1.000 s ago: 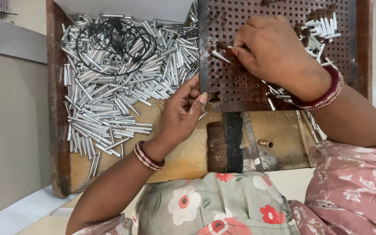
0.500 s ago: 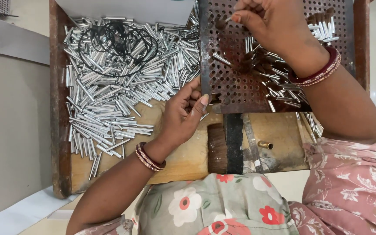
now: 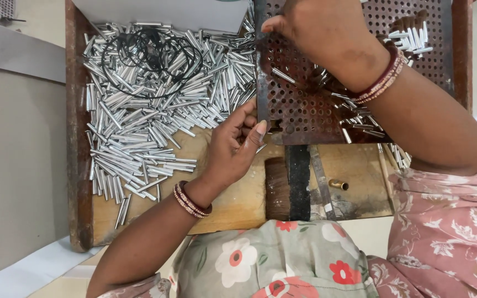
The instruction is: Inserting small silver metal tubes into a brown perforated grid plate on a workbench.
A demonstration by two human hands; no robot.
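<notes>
Metal tubes (image 3: 155,105), left hand (image 3: 238,146) at perforated plate (image 3: 305,105) edge

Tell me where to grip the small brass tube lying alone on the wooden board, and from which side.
Judging by its pose, pinch the brass tube across its middle, from straight above. It lies flat on the wooden board, apart from the silver tubes, so its round sides are free. The black strip sits close on its left, so sideways approaches look cramped.

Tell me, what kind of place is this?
Probably a small workshop for hand assembly: a heap of silver metal tubes fills a wooden tray, and a perforated metal plate lies under the right hand.
</notes>
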